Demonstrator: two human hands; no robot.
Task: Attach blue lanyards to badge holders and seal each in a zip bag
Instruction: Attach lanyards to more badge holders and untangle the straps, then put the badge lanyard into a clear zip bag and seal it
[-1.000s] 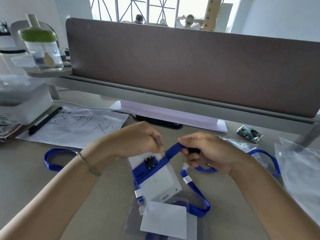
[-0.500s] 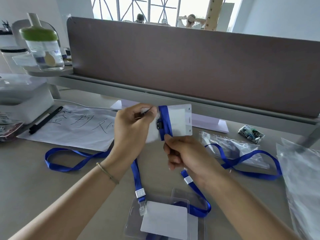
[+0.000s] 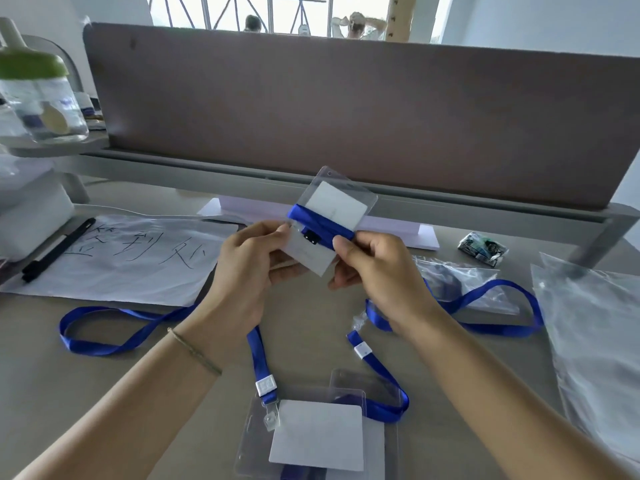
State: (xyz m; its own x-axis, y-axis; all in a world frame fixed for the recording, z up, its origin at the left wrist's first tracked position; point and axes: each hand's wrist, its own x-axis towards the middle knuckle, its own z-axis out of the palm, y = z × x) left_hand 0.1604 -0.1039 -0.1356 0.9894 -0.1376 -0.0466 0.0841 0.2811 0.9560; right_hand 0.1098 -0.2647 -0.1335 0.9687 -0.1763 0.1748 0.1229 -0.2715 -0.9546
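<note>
Both hands are raised over the table (image 3: 86,393) at centre frame, the left hand (image 3: 242,271) and right hand (image 3: 374,268) each pinching a side of a badge holder (image 3: 329,216) wrapped in blue lanyard (image 3: 322,223). At 6 o'clock lie more holders (image 3: 311,434); a zip bag (image 3: 464,285) lies at 3 o'clock.

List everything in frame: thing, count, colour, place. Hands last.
badge holder in hands: 1, clear with white card, held up at centre, blue lanyard strap wound round it
badge holders on desk: at least 2, clear, white cards, near edge
blue lanyards on desk: at least 2, loose loops left and right
zip bags: at least 2, clear, right side
paper sheet: 1, white, handwritten, left
pen: 1, black, on the sheet's left edge
small wrapped packet: 1, dark, printed, right rear
cup: 1, clear with green lid, shelf at left
divider panel: 1, brown, behind the desk
left hand: holds the holder's left side
right hand: pinches the strap against the holder
</note>
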